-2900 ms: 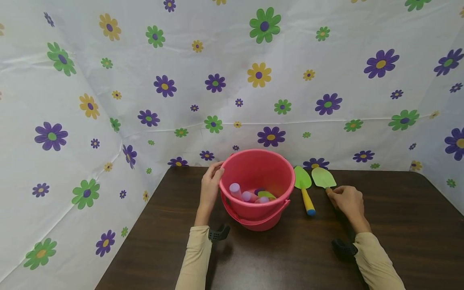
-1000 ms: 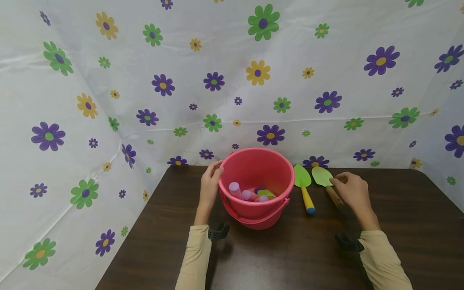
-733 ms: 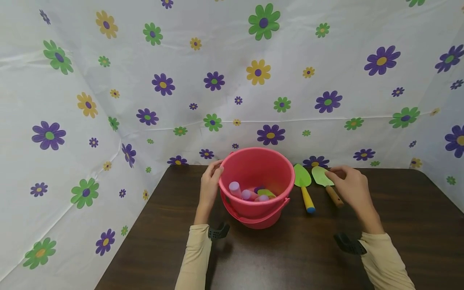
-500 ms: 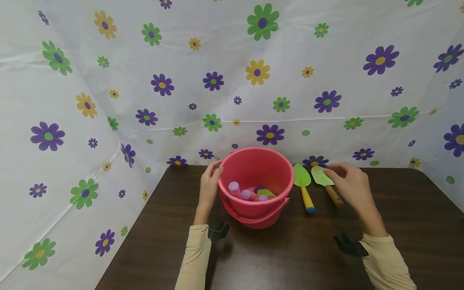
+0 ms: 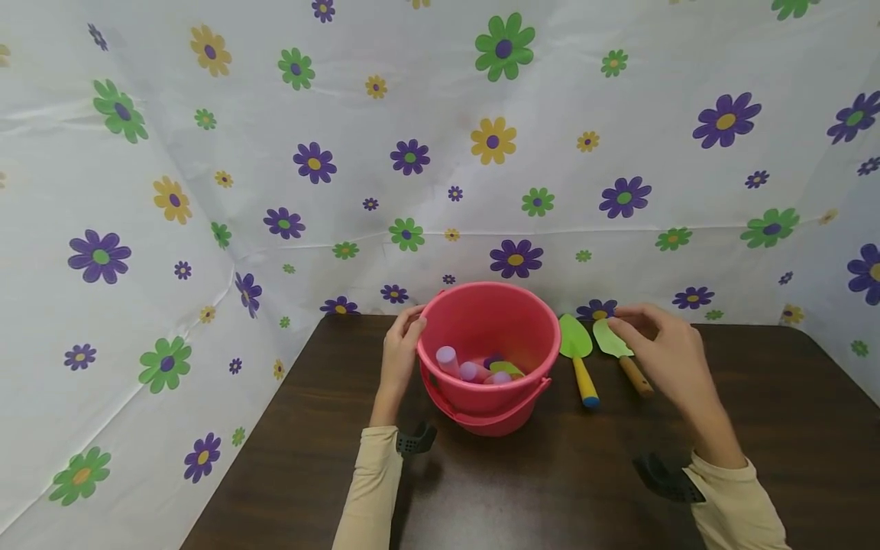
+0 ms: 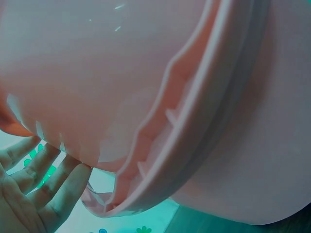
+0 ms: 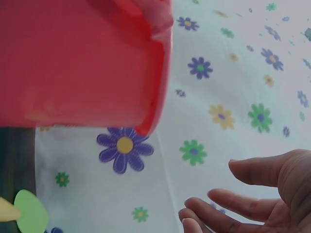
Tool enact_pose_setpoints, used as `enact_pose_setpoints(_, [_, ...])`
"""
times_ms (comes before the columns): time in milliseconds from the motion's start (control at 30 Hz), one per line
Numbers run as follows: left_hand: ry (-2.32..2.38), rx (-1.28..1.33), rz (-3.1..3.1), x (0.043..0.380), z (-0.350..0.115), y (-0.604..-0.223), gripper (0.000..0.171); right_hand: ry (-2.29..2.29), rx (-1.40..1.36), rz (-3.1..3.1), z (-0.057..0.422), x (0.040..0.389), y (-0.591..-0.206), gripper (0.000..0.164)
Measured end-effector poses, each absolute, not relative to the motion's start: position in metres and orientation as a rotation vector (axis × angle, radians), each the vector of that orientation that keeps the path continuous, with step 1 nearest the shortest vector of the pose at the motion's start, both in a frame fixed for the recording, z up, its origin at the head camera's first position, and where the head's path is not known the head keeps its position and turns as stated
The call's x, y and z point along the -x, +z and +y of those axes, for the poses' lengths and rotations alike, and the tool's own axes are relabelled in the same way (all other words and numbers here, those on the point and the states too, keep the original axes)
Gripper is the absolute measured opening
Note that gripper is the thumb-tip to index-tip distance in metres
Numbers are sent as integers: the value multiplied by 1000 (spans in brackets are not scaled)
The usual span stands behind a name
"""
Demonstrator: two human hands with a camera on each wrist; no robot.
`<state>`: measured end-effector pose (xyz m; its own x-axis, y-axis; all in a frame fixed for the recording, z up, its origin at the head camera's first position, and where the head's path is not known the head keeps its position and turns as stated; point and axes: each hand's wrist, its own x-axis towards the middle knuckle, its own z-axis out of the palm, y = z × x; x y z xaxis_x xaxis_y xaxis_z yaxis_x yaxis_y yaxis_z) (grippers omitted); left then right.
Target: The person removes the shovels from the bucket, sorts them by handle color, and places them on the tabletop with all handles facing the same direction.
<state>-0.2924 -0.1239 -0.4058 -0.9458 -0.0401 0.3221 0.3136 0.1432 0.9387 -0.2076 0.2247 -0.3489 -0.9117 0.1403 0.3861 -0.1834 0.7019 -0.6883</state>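
My left hand (image 5: 400, 344) rests its fingertips against the left side of a pink bucket (image 5: 491, 409), just at the rim; the left wrist view shows straight fingers (image 6: 68, 189) touching the wall. Inside the bucket lie several lilac-ended pink rods (image 5: 447, 360) and a light green piece (image 5: 507, 368). Holding nothing, my right hand (image 5: 670, 355) hovers by a pale green trowel with a wooden handle (image 5: 634, 376), partly covering its blade in the head view. Between that and the bucket lies a green trowel with a yellow handle (image 5: 584, 382).
Everything stands on a dark wooden table (image 5: 536, 489). A white cloth with flowers (image 5: 440, 114) hangs behind the table's far edge and along its left side. The bucket's handle (image 5: 495, 416) hangs down at the front.
My right hand has let go of the wooden-handled trowel and risen up and back toward its blade. The trowel stays on the table. My left hand and the bucket keep their place.
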Motion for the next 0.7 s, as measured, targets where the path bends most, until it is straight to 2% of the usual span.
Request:
enact_pose_setpoints(100, [-1884, 264, -2136, 302, -127, -419, 39, 1086, -69, -2497, 220, 205, -344, 42])
enact_pose_setpoints(300, [-1883, 269, -2124, 303, -128, -419, 38, 1128, -118, -2508, 207, 203, -330, 47])
enact_pose_setpoints(700, [-1882, 236, -2163, 299, -125, -411, 38, 1126, -285, -2508, 185, 201, -316, 38])
